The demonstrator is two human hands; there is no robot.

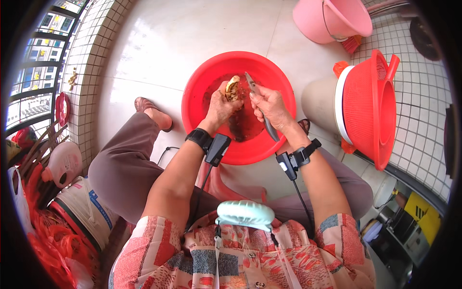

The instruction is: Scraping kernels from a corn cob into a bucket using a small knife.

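A red plastic basin [195, 123] stands on the tiled floor before me, with dark wet matter [238, 126] on its bottom. Over it, my left hand [221, 107] grips a small piece, whitish at the tip and yellow-brown with dark patches [232, 89]; its exact kind cannot be told. To its right my right hand [269, 106] is closed around a grey metal hand tool [271, 129], possibly scissors or pliers. The tool's narrow, pointed end is up beside the piece, with a small gap between them.
Right of the basin, red plastic baskets [362, 112] lie against a beige bucket [321, 103]. A pink bucket [332, 21] stands at the upper right. At the left are a tiled ledge [85, 68], a pinkish jug [66, 162] and red plastic bags [57, 238]. My legs flank the basin.
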